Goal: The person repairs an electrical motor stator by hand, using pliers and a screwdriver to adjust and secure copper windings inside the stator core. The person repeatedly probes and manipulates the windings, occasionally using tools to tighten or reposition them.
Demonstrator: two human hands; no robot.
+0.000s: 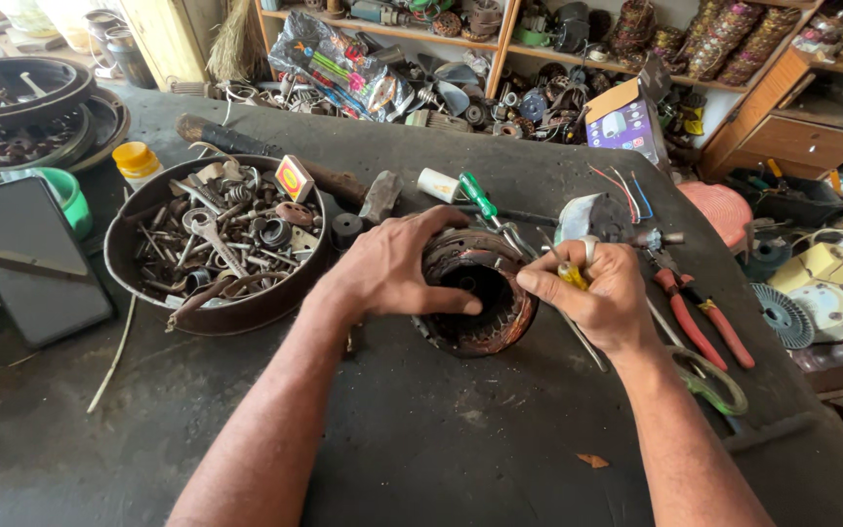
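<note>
A round motor stator (481,304) with copper windings lies on the dark workbench (421,429). My left hand (392,268) grips its left rim, thumb across the central hole. My right hand (597,293) rests against the stator's right edge, closed on a small yellow-handled tool (571,276) whose thin metal shaft runs down to the right. A ring sits on one finger of that hand.
A round pan (139,278) full of bolts, spanners and scrap stands at the left. A green-handled screwdriver (480,200), red-handled pliers (700,322), a small motor (597,217), a hammer (368,190) and a purple box (626,122) lie behind and right. Cluttered shelves line the back.
</note>
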